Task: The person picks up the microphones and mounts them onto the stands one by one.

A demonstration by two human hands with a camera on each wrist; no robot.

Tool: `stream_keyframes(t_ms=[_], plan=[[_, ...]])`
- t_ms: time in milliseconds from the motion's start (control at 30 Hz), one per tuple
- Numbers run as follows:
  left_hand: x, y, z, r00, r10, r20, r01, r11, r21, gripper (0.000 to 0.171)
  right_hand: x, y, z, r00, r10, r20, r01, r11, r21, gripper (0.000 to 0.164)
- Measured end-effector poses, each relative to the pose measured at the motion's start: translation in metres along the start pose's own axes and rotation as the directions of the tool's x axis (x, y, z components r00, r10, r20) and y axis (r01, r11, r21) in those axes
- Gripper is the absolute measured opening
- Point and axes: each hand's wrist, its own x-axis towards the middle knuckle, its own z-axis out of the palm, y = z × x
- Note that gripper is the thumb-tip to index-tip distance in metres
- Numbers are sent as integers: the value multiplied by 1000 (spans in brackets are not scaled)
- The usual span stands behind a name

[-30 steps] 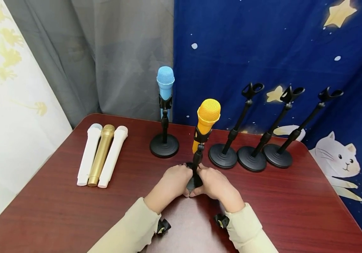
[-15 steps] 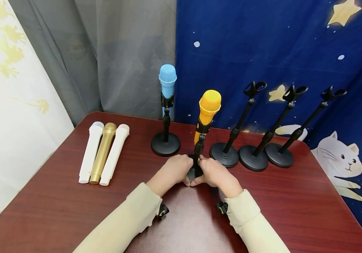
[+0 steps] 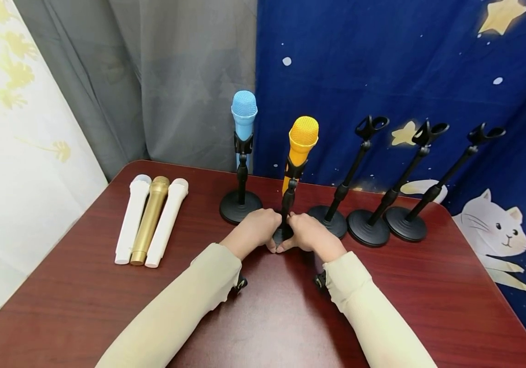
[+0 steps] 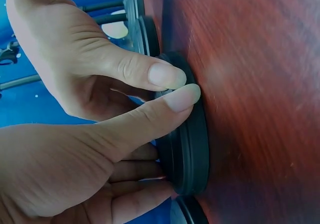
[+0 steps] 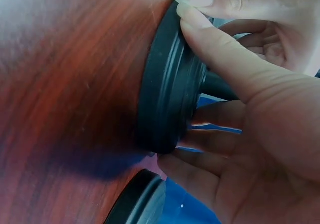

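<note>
In the head view, a yellow microphone (image 3: 303, 138) leans in the clip of a black desk stand (image 3: 288, 197). My left hand (image 3: 257, 228) grips the left side of its round base (image 4: 197, 144), and my right hand (image 3: 310, 234) grips the right side. Both thumbs meet at the near edge of the base, as the left wrist view shows, while the fingers reach round its sides. The base sits upright on the table, its rim right at the wood. The far part of the base is hidden behind the post and hands.
Left of the yellow microphone stands a blue microphone (image 3: 244, 115) on a similar stand. Three more black stands (image 3: 367, 227) with bare clips are to the right, the nearest close by my right hand. Two white microphones (image 3: 167, 222) and a gold one (image 3: 150, 220) lie on the table's left side.
Both hands have slid the stand with the yellow microphone away from me, toward the table's back edge, level with the other stands. The grip looks the same; the head view has shifted slightly.
</note>
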Motion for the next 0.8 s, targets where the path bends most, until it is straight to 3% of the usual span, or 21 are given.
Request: stream_keyframes(t_ms=[700,800], plan=[[26,-15,-10,999,-8,36,8,1000,-11,50,21,15,-2,1000,14,-14,-13,998,54,70],[28,-16,-11,1000,-11,28,12,1000,-12,51,25,20,-1,1000,21,-6,-20,996,82,77]])
